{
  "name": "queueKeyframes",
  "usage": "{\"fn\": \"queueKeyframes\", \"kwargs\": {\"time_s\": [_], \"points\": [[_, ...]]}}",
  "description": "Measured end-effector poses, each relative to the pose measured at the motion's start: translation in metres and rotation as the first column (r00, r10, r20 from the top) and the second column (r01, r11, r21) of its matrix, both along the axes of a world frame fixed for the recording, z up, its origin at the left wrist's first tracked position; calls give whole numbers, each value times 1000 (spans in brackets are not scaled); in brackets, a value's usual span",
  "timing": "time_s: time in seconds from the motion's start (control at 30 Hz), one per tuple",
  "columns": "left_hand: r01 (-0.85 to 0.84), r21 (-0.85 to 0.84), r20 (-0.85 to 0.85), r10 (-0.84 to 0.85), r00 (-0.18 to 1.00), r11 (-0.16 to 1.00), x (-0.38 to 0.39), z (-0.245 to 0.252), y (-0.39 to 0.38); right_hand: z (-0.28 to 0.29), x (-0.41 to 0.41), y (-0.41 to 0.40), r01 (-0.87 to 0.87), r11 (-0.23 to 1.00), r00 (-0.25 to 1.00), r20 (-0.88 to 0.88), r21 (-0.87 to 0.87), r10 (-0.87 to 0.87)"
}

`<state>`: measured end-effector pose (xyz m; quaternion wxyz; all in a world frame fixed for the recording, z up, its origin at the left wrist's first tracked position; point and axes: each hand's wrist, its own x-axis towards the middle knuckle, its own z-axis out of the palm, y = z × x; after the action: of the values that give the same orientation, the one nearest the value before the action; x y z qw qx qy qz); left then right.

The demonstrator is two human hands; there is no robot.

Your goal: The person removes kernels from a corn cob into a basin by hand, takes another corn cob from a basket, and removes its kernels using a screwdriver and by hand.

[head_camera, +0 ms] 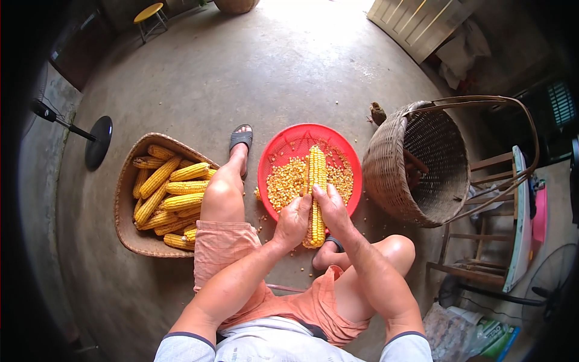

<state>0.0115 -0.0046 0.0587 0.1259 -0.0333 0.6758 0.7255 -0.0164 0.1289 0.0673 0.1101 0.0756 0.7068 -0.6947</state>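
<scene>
An ear of yellow corn (319,165) is gripped from both sides, its far end pointing away from me. My left hand (293,219) closes on its left side, thumb pressed near a dark gap between the kernel rows. On the other side my right hand (334,208) wraps the ear, with its thumb on the kernels. Beneath the ear's far part is a red plastic mesh basket (289,131), holding loose corn kernels (285,181). The fingers under the ear are mostly hidden. To the left, a woven basket (124,217) holds several whole ears of corn (183,202).
A tall wicker basket (384,167) with a long handle stands right, several reddish-brown pieces inside. A small bird (377,113) is behind it. Farther right is a wooden-framed chair (484,235). A black round stand base (99,142) and a yellow stool (148,12) are left.
</scene>
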Motion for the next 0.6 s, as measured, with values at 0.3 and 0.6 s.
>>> {"fn": "queueKeyframes", "kwargs": {"time_s": [0.3,0.6], "points": [[-70,208,-9,73,997,976,-12,-6,7,9,10,6,-19,999,1000,7,32,19],[-151,69,63,146,987,986,-23,-52,0,17,70,-24,-16,990,998,52,-141,24]]}}
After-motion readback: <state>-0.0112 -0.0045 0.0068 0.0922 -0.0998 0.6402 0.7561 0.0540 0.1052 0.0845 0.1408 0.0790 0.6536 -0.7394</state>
